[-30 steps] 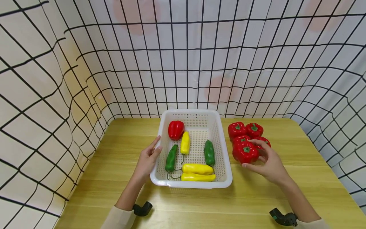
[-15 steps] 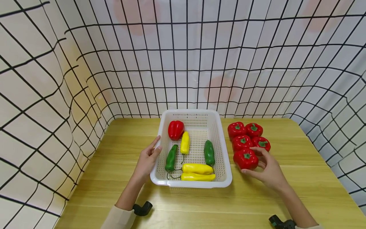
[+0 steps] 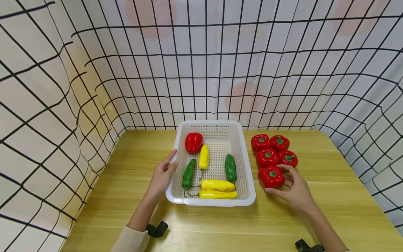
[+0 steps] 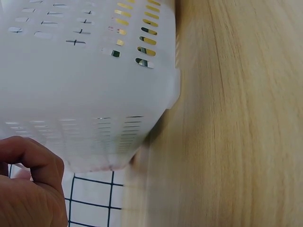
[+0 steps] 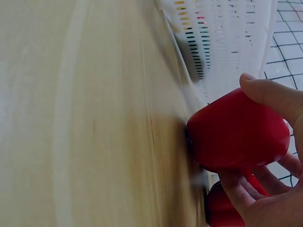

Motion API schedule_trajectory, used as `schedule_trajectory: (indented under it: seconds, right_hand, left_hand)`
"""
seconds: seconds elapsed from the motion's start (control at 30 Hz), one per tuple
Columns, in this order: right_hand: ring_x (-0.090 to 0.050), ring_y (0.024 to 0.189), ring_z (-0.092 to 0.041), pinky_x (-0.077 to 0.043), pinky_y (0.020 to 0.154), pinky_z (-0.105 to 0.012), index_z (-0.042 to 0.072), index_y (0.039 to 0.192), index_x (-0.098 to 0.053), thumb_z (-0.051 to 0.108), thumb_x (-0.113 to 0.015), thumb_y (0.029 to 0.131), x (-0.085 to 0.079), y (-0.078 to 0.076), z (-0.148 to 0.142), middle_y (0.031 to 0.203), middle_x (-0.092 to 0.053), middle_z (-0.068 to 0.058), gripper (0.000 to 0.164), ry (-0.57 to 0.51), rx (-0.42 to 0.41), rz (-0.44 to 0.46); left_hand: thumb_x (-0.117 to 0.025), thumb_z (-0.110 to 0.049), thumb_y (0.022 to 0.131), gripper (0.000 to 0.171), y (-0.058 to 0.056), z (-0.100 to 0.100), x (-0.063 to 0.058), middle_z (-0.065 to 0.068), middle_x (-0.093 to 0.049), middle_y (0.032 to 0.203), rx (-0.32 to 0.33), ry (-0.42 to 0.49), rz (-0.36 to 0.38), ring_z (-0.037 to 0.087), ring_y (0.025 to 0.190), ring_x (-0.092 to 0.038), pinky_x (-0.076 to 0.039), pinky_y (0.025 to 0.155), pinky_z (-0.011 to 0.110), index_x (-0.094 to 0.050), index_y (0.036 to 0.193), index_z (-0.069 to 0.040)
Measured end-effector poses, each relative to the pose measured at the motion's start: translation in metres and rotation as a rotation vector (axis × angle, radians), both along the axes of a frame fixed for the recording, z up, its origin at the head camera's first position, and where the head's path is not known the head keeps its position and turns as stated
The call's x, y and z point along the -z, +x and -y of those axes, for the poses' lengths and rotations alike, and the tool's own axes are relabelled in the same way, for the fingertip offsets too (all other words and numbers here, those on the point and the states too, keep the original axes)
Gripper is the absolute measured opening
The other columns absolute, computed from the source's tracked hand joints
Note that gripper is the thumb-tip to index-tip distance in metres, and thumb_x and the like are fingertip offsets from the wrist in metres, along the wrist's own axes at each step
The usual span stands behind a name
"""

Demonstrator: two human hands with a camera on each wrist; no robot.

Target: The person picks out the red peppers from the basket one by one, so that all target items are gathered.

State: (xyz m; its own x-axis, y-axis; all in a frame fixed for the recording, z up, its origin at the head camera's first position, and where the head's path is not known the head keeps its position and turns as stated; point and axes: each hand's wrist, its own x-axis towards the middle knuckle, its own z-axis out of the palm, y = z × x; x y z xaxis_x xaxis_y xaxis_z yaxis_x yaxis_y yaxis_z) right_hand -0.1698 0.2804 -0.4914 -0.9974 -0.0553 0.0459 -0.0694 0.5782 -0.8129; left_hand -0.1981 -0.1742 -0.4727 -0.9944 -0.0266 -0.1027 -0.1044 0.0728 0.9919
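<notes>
My left hand (image 3: 161, 176) holds the left rim of a white perforated plastic basket (image 3: 250, 189), thumb at the rim; the left wrist view shows its bent fingers (image 4: 45, 163) beside the basket wall. Inside lie a red bell pepper (image 3: 193, 142), two long green peppers (image 3: 189, 174) and several yellow ones (image 3: 217, 186). On the table to the right, my right hand (image 3: 296, 190) grips another red bell pepper (image 3: 271, 176) between thumb and fingers. In the right wrist view this bell pepper (image 5: 239, 132) sits at the wooden surface, its stem side turned away.
Several more red bell peppers (image 3: 267, 157) stand in a close cluster just behind the gripped one, stems up. The wooden table (image 3: 135, 154) reaches back to a white wall with a black grid (image 3: 201, 70), which also closes both sides.
The right hand has brought its red bell pepper toward me and down, from over the cluster to the table in front of it. The left hand and basket stay put.
</notes>
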Motion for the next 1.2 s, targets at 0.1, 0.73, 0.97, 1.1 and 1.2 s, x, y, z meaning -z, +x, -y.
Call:
schedule_trajectory:
  seconds: [0.1,0.73,0.97,1.1,1.2]
  right_hand:
    - [-0.053,0.130,-0.044,-0.052,0.089,-0.009,0.014,0.152,-0.037,0.033,-0.090,0.080,-0.001,0.001,0.000,0.149,-0.045,-0.023,0.091,-0.001,0.005,0.004]
    - [-0.055,0.126,-0.016,-0.045,0.092,-0.001,0.013,0.152,-0.042,0.032,-0.090,0.081,-0.016,0.000,-0.002,0.145,-0.054,-0.017,0.087,0.033,0.003,-0.098]
    - [-0.058,0.125,-0.028,-0.049,0.088,-0.003,0.014,0.151,-0.044,0.026,-0.086,0.086,-0.040,-0.011,-0.002,0.145,-0.054,-0.020,0.079,0.022,-0.024,-0.161]
    - [-0.058,0.126,-0.045,-0.057,0.087,-0.014,0.014,0.152,-0.042,0.029,-0.082,0.090,-0.057,-0.020,0.006,0.147,-0.051,-0.021,0.076,0.014,-0.050,-0.155]
    - [-0.059,0.127,-0.047,-0.061,0.091,-0.031,0.015,0.152,-0.043,0.031,-0.080,0.091,-0.068,-0.028,0.014,0.148,-0.051,-0.020,0.073,0.014,-0.068,-0.151]
  left_hand:
    - [-0.058,-0.029,0.106,0.050,0.000,0.000,0.000,0.030,-0.063,0.121,0.002,0.002,0.002,0.037,0.109,-0.069,-0.064,0.085,0.051,-0.047,0.154,-0.039]
    - [-0.059,-0.030,0.106,0.050,0.001,0.000,-0.002,0.030,-0.062,0.121,0.005,0.002,0.003,0.038,0.109,-0.069,-0.064,0.084,0.051,-0.047,0.154,-0.039]
    - [-0.059,-0.031,0.106,0.051,-0.001,0.000,-0.001,0.029,-0.063,0.119,0.014,-0.019,-0.001,0.039,0.107,-0.070,-0.065,0.082,0.049,-0.047,0.154,-0.039]
    - [-0.060,-0.035,0.105,0.052,-0.002,0.005,-0.004,0.025,-0.061,0.113,0.040,-0.123,-0.015,0.036,0.097,-0.072,-0.066,0.074,0.045,-0.045,0.155,-0.038]
    - [-0.060,-0.039,0.104,0.054,-0.003,0.011,-0.008,0.019,-0.058,0.111,0.058,-0.223,-0.025,0.030,0.089,-0.072,-0.066,0.068,0.039,-0.044,0.156,-0.039]
